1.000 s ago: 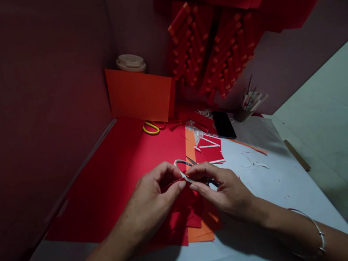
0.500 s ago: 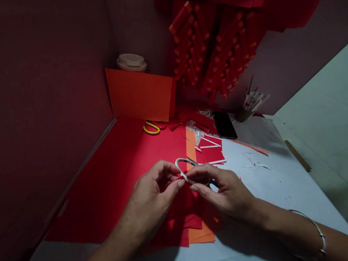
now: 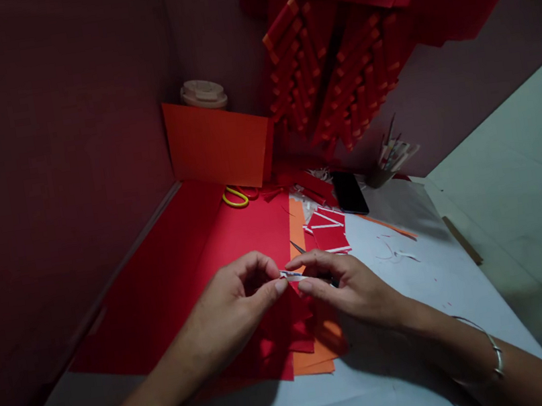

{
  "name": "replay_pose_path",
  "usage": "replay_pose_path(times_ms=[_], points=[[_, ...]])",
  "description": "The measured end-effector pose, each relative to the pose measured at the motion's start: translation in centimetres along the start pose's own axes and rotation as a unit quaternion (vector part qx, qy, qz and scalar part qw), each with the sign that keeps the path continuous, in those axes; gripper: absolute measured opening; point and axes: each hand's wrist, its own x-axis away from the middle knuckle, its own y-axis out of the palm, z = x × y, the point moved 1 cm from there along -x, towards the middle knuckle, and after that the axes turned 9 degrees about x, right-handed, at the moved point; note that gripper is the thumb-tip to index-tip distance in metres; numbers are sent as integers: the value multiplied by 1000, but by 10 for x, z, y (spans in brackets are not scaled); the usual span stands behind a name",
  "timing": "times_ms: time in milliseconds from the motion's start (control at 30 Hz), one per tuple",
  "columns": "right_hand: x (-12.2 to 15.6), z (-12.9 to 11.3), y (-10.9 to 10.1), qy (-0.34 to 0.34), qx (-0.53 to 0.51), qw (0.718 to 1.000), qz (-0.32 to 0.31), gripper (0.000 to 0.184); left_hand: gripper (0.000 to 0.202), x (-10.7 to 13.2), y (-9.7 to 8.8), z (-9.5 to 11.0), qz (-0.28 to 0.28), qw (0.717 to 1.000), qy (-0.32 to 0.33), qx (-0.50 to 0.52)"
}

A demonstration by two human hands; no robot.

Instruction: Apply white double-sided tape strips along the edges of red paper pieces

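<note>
A dim corner held a white worktop (image 3: 416, 290) strewn with red paper sheets (image 3: 237, 249). The left hand (image 3: 235, 306) and right hand (image 3: 349, 286) pinched a thin white paper strip (image 3: 292, 274) between fingertips above them; its earlier loop had flattened.

My right hand (image 3: 349, 286) hides most of the small dark scissors (image 3: 303, 252); only their tip shows above my fingers.

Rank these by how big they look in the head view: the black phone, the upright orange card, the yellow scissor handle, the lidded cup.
1. upright orange card
2. black phone
3. lidded cup, though the card hides most of it
4. yellow scissor handle, partly hidden too, so the last two are close.
</note>
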Motion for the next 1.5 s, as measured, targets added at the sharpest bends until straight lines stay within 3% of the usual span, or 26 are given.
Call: replay_pose_path(times_ms=[100,233,367,500,633,733,933,1133,1267,1433,1500], points=[[-1,2,-8,16,-22,999,-37,22,21,1,-2,3,-10,999,-26,27],[-2,6,-15,15,-50,996,-71,20,21,2,-5,9,-9,1000,-13,21],[-2,4,-16,13,-7,996,-88,14,20,2,-5,10,-23,999,-27,38],[-2,5,-15,33,-40,994,-92,13,22,0,-6,9,-2,998,-28,61],[-2,9,-17,67,-130,988,-39,17,31,-3,-7,7,51,996,-5,70],[-1,6,-16,80,-153,985,-15,18,26,-3,-7,6,83,996,32,7],[3,-6,-4,63,-152,986,3,15,18,-2,-2,4,50,992,69,-95],[3,-4,5,79,-178,981,9,19,14,-3,5,3,13,995,77,-58],[3,-1,7,110,-243,964,18,24,20,-2,4,3,20,997,58,-43],[-2,5,6,149,-285,942,101,26,31,-1,2,2,48,991,-21,121],[-3,7,5,149,-292,937,123,26,30,-2,1,2,47,988,-29,142]])
